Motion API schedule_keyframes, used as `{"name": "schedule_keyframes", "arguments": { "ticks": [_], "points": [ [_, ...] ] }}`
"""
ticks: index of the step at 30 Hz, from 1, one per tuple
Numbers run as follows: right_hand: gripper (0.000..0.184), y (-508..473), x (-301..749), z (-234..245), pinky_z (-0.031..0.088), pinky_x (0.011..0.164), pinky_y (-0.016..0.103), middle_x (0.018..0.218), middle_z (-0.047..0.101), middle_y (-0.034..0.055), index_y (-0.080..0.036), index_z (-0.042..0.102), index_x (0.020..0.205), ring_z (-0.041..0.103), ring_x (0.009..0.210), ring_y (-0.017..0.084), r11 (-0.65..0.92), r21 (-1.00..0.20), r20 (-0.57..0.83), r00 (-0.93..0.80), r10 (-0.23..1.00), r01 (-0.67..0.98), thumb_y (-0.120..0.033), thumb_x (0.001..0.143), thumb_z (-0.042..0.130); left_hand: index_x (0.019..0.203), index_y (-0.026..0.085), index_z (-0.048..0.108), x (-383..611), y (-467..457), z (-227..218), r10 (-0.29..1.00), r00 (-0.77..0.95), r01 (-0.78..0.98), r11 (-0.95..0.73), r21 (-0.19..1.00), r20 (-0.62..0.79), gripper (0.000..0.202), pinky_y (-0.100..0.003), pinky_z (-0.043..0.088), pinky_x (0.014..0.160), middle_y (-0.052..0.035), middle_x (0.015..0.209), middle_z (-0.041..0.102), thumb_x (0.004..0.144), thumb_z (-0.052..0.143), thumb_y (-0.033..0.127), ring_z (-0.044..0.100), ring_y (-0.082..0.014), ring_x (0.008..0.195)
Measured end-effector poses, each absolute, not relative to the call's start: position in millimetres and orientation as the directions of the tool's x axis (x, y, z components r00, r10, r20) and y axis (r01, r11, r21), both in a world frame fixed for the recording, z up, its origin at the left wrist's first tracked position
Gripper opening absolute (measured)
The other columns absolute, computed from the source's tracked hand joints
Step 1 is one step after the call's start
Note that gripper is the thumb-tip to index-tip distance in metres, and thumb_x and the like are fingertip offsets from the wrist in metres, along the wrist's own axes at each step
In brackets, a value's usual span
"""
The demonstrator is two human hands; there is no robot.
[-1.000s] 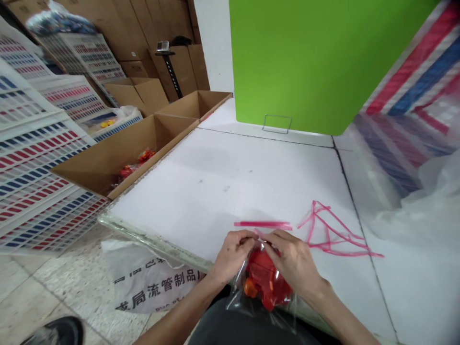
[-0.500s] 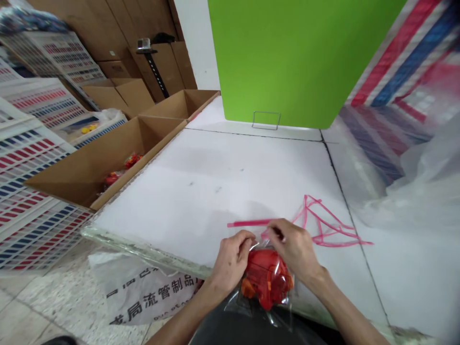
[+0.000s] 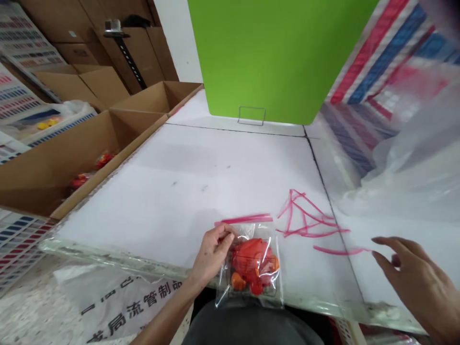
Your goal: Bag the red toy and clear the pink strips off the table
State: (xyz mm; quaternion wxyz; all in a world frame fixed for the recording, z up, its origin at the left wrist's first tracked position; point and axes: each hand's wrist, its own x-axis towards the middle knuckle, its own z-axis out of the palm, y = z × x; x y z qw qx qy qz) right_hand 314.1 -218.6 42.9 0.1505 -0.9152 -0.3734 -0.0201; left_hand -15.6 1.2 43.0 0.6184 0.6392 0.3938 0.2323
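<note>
At the lower middle of the frame the left hand pinches the clear zip bag of red toy parts at the counter edge; right hand, fingers spread and empty, hovers near pink strips. Bag looks filled and sealed.

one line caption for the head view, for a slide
Left hand pinches clear bag of red toy; right hand open beside pink strips.

The table lies bare ahead; pink strips clutter its right, cardboard boxes flank its left
</note>
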Motion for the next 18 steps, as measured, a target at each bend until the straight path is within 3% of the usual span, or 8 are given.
{"name": "schedule_keyframes", "arguments": {
  "ticks": [3,7,10,13,18],
  "points": [
    [0.034,-192.2,283.9,61.3,0.045,0.057,0.032,0.085,0.066,0.0049,-0.029,0.059,0.101,0.057,0.056,0.016,-0.583,-0.525,-0.047,0.663,0.747,0.620,-0.046,0.072,0.054,0.081,0.015,0.056,-19.1,-4.0,60.1,0.774,0.607,0.215,0.057,0.975,-0.179,0.015,-0.029,0.046,0.077,-0.0052,0.084,0.065,0.085,0.045,0.024,0.061,-0.0167,0.082],
    [0.033,-155.2,239.5,69.6,0.045,0.059,0.027,0.080,0.065,0.0012,-0.025,0.061,0.100,0.054,0.059,0.013,-0.443,-0.701,-0.256,0.382,0.888,0.559,-0.046,0.075,0.056,0.086,0.016,0.057,-25.6,-13.9,82.6,0.753,0.639,0.181,0.049,0.982,-0.156,0.017,-0.028,0.046,0.079,-0.0056,0.090,0.066,0.087,0.045,0.028,0.060,-0.0167,0.086],
    [0.031,-136.4,212.2,60.1,0.043,0.057,0.025,0.092,0.065,0.0025,-0.022,0.061,0.100,0.052,0.065,0.013,-0.346,-0.836,-0.274,0.221,0.936,0.427,-0.040,0.074,0.059,0.086,0.016,0.057,-27.4,-15.4,83.4,0.760,0.630,0.141,0.090,0.986,-0.160,0.016,-0.031,0.047,0.081,-0.0065,0.092,0.067,0.087,0.046,0.029,0.061,-0.0176,0.086],
    [0.034,-125.4,195.4,45.2,0.041,0.054,0.024,0.091,0.063,0.0030,-0.020,0.061,0.098,0.049,0.063,0.012,-0.295,-0.904,-0.246,0.188,0.951,0.308,-0.041,0.072,0.063,0.085,0.016,0.055,-26.7,-13.0,75.3,0.781,0.601,0.103,0.134,0.986,-0.168,0.014,-0.032,0.048,0.081,-0.0068,0.091,0.068,0.086,0.048,0.028,0.062,-0.0178,0.085],
    [0.023,-125.6,180.6,52.3,0.039,0.057,0.025,0.068,0.059,0.0006,-0.017,0.062,0.076,0.048,0.062,0.012,-0.252,-0.939,-0.193,0.246,0.950,0.233,-0.040,0.075,0.060,0.084,0.017,0.054,-31.6,-19.5,82.5,0.802,0.567,0.096,0.162,0.982,-0.188,0.013,-0.030,0.048,0.082,-0.0060,0.093,0.068,0.086,0.048,0.028,0.062,-0.0181,0.089]
  ]
}}
